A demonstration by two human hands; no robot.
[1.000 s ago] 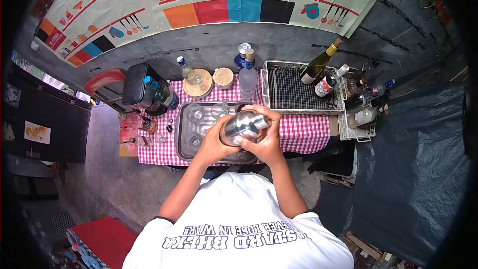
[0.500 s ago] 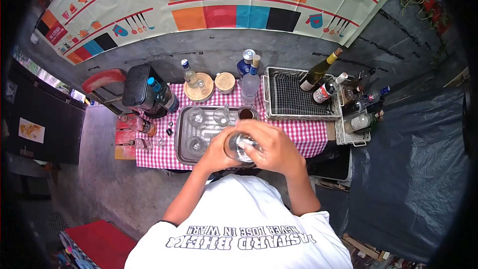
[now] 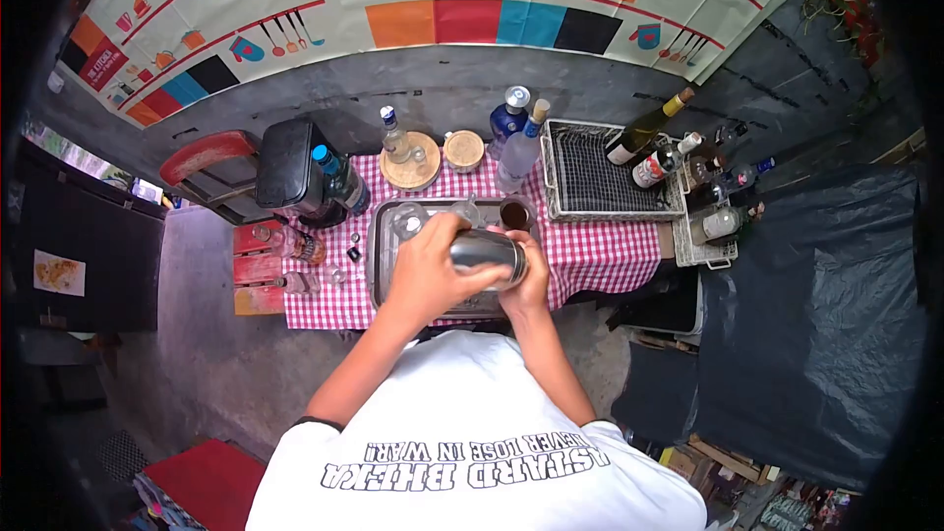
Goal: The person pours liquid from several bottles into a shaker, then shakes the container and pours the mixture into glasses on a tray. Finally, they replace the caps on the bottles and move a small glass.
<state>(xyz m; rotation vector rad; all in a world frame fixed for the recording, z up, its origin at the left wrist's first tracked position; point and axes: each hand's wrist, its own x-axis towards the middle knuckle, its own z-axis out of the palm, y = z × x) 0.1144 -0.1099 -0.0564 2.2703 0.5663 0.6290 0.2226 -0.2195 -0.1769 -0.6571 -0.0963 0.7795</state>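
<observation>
A dark metal cocktail shaker (image 3: 478, 250) lies tilted sideways between my two hands, above the near part of the serving tray (image 3: 375, 285). My left hand (image 3: 429, 265) wraps round the shaker's left end, with the thumb along its near side. At the other end, my right hand (image 3: 531, 273) grips it; some of those fingers are hidden. On the tray, just beyond my hands, stand a clear glass (image 3: 407, 220), another clear glass (image 3: 466, 209) and a glass of dark liquid (image 3: 514, 215).
Bottles stand behind the tray, including a frosted bottle (image 3: 515, 162) and a blue bottle (image 3: 508, 122). To the right is a wire-lined basket (image 3: 590, 172) with bottles. A black machine (image 3: 287, 167) and blue-capped bottle (image 3: 343, 182) stand left on the checked cloth (image 3: 610, 256).
The shaker has gone from roughly upright to tilted sideways. My left hand has moved onto its left end and my right hand to its right end. The view has shifted slightly.
</observation>
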